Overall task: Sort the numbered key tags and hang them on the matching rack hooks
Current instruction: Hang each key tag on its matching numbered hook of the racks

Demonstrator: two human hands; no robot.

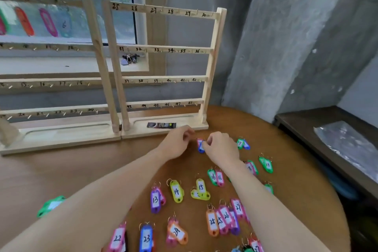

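Because my right hand [222, 147] pinches the blue tag [201, 147] by its ring and my left hand [177, 143] curls empty, I fear it slips onto the surface [102, 161].

right rack [163, 49] rails read 25–48; tags [176, 191] show 13–27.

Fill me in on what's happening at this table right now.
A person is sorting numbered key tags on a round wooden table. The right hand pinches a blue tag near the right rack's base, and the left hand sits curled just beside it. Other tags lie in numbered pairs on the table, such as 13, 14 and 16. The right rack, numbered 25 to 48, has no tags on it; a few tags hang on the left rack.
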